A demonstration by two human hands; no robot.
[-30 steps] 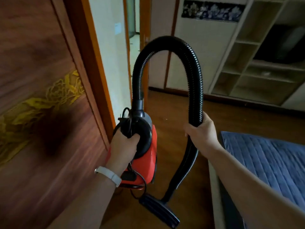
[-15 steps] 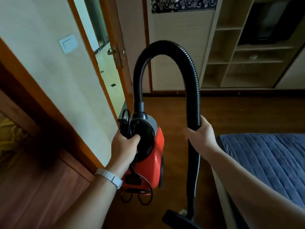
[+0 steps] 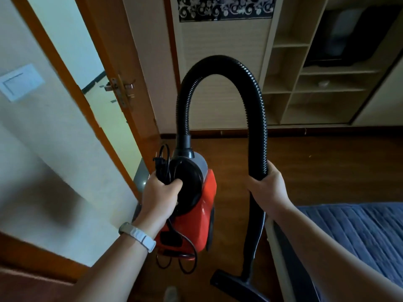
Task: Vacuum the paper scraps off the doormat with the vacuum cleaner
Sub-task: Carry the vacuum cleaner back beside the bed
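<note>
While left hand [image 3: 160,196] carries vacuum cleaner [image 3: 196,205] (cord [image 3: 185,256] dangling), right hand [image 3: 267,188] grips hose [image 3: 257,118].

An orange-brown wooden door [image 3: 130,68] with a metal latch [image 3: 118,89] stands open at far left. A white wall switch [image 3: 20,82] sits left. Beige open wooden shelves [image 3: 316,83] line the far right wall above the dark wooden floor [image 3: 327,166]. A blue quilted mattress [image 3: 359,232] lies near right.

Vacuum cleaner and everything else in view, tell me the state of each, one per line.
Vacuum cleaner: lifted off the floor, carried.
Hose: arched overhead, gripped.
Floor nozzle: hanging low near the floor.
Power cord: bundled, loops dangling.
Left hand: closed on the cleaner.
Right hand: closed on the hose.
Door: open.
</note>
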